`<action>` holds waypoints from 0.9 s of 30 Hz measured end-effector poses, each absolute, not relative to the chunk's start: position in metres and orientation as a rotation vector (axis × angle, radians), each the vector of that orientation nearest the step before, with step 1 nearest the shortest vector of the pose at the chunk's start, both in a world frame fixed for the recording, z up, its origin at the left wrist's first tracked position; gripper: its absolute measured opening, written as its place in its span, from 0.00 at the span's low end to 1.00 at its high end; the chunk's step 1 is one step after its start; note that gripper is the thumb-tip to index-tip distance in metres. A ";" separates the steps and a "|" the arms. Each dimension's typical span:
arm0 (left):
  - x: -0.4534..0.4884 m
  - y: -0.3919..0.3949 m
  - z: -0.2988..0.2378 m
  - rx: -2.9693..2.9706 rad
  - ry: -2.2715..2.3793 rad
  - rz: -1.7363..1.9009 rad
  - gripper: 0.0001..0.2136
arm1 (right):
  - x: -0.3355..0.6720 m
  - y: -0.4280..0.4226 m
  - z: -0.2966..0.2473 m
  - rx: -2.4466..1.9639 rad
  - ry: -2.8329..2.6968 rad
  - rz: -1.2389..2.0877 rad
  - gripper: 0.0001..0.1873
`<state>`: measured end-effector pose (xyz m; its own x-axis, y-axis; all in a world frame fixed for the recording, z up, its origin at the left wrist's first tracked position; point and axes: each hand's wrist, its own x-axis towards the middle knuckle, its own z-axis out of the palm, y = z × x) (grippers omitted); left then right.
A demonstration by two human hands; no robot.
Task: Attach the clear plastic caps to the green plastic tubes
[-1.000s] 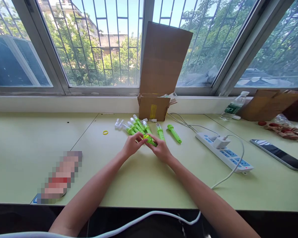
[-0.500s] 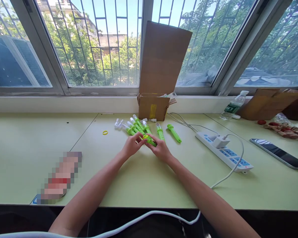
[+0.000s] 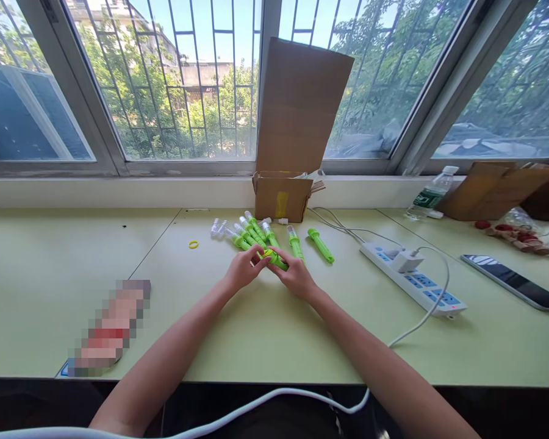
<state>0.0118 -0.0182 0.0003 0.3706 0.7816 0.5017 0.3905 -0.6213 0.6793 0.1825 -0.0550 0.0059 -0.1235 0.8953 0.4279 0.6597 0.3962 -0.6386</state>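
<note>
My left hand (image 3: 246, 268) and my right hand (image 3: 296, 275) meet over the middle of the table, fingertips closed. Between them is a green plastic tube (image 3: 279, 263), lying slantwise in my right fingers. A yellow ring (image 3: 268, 252) is at the tube's upper end, pinched by my left thumb and fingers. Whether it is fully around the tube I cannot tell. Just beyond lie several green tubes with clear tips (image 3: 255, 229). One more such tube (image 3: 295, 244) and a plain green tube (image 3: 321, 246) are to the right. A loose yellow ring (image 3: 193, 244) rests at the left.
Clear caps (image 3: 218, 228) lie left of the tubes. An open cardboard box (image 3: 283, 198) stands behind them by the window. On the right are a power strip (image 3: 412, 280) with cables, a phone (image 3: 515, 282) and a water bottle (image 3: 432, 194). A blurred item (image 3: 112, 329) lies left.
</note>
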 end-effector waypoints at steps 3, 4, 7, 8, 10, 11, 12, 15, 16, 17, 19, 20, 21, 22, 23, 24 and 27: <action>0.011 -0.018 0.001 2.186 1.009 1.160 0.11 | 0.182 -0.056 0.006 -1.333 -1.859 0.368 0.30; 0.011 -0.018 0.001 2.186 1.010 1.158 0.11 | 0.182 -0.056 0.006 -1.333 -1.858 0.368 0.30; 0.011 -0.017 0.001 2.189 1.014 1.150 0.12 | 0.183 -0.056 0.006 -1.323 -1.860 0.383 0.30; 0.011 -0.017 0.001 2.189 1.013 1.149 0.12 | 0.183 -0.056 0.006 -1.318 -1.860 0.387 0.30; 0.011 -0.016 0.001 2.187 1.005 1.153 0.12 | 0.183 -0.055 0.006 -1.312 -1.860 0.391 0.30; 0.011 -0.016 0.002 2.184 0.999 1.161 0.12 | 0.183 -0.055 0.006 -1.309 -1.860 0.392 0.30; 0.011 -0.016 0.002 2.180 0.991 1.172 0.13 | 0.183 -0.055 0.006 -1.304 -1.861 0.394 0.30; 0.012 -0.016 0.005 2.159 0.958 1.211 0.14 | 0.184 -0.054 0.006 -1.280 -1.870 0.395 0.29; 0.012 -0.017 0.006 2.149 0.946 1.222 0.14 | 0.184 -0.054 0.006 -1.277 -1.874 0.396 0.29; 0.012 -0.017 0.006 2.139 0.937 1.232 0.14 | 0.184 -0.054 0.006 -1.280 -1.877 0.400 0.29; 0.013 -0.017 0.007 2.122 0.927 1.249 0.15 | 0.184 -0.054 0.006 -1.292 -1.882 0.406 0.29; 0.013 -0.017 0.007 2.116 0.926 1.256 0.15 | 0.184 -0.054 0.006 -1.296 -1.884 0.406 0.29; 0.013 -0.017 0.006 2.111 0.928 1.264 0.15 | 0.184 -0.054 0.006 -1.299 -1.887 0.401 0.30; 0.014 -0.017 0.006 2.108 0.930 1.274 0.15 | 0.184 -0.054 0.006 -1.302 -1.892 0.393 0.30; 0.014 -0.017 0.005 2.106 0.934 1.283 0.15 | 0.184 -0.054 0.006 -1.308 -1.898 0.382 0.30; 0.014 -0.017 0.005 2.104 0.939 1.293 0.15 | 0.184 -0.054 0.006 -1.317 -1.906 0.371 0.30; 0.014 -0.016 0.004 2.098 0.950 1.315 0.16 | 0.185 -0.055 0.006 -1.358 -1.929 0.347 0.31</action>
<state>0.0136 -0.0159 0.0042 0.2957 0.7664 0.5702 0.3004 -0.6412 0.7061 0.1846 -0.0549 0.0063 -0.1663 0.8956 0.4127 0.6958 0.4031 -0.5944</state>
